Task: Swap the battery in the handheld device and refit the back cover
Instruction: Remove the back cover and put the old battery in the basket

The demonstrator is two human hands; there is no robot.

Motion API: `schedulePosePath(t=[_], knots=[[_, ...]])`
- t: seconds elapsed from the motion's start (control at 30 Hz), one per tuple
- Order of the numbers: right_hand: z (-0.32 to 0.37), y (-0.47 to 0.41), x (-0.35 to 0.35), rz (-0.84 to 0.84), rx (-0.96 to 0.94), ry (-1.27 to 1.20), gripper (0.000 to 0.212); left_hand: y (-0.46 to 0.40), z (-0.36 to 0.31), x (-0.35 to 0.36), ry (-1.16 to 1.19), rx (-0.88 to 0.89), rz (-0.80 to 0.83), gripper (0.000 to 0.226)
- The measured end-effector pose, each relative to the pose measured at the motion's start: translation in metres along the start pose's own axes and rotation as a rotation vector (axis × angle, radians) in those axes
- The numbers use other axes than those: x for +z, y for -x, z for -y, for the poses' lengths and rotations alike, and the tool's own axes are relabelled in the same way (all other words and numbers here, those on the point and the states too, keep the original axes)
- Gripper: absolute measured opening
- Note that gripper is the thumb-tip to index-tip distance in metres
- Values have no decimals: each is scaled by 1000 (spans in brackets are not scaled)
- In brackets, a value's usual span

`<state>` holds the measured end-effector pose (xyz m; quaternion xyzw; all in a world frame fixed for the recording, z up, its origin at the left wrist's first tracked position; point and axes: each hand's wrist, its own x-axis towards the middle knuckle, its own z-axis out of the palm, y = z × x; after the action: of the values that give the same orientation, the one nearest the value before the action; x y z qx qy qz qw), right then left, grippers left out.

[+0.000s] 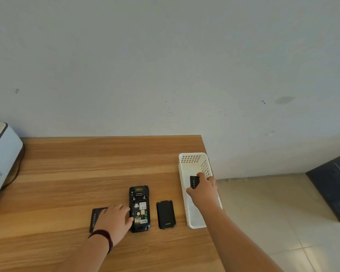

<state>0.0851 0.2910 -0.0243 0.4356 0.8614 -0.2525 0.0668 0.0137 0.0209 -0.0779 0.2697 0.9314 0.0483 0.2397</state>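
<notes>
The device [139, 209] lies face-down and coverless mid-worktop [67, 173], your flat, open left hand [114, 220] steadying it, while your right hand [203, 190] grips a battery [194, 182] over the basket [192, 160]; next, seat it in the bay.

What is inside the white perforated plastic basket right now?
Over the white perforated plastic basket, the right hand grips a black battery. Its visible floor is bare; hand and forearm hide part.
</notes>
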Motion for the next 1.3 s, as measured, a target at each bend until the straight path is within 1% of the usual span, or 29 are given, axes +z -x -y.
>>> schedulePosePath(t=[0.2, 0.47, 0.7, 1.0, 1.07, 1.17, 1.3], knots=[[-19, -11, 11, 53, -11, 100, 57, 3, 5, 1, -29, -47, 48, 43], [-29, -21, 26, 150, -54, 211, 55, 5, 6, 6, -32, -74, 64, 42], [-31, -25, 37, 208, -46, 218, 49, 8, 8, 9, -13, -83, 50, 40], [-29, -27, 39, 239, -32, 210, 52, 10, 8, 8, -8, -81, 29, 41], [-27, -26, 36, 231, -17, 181, 53, 9, 7, 6, -4, -70, 27, 41], [-21, -23, 26, 175, -20, 137, 51, 9, 5, 4, 6, -58, 23, 40], [2, -14, 7, 3, -122, 38, 46, 8, 4, -2, 24, -38, 5, 39]])
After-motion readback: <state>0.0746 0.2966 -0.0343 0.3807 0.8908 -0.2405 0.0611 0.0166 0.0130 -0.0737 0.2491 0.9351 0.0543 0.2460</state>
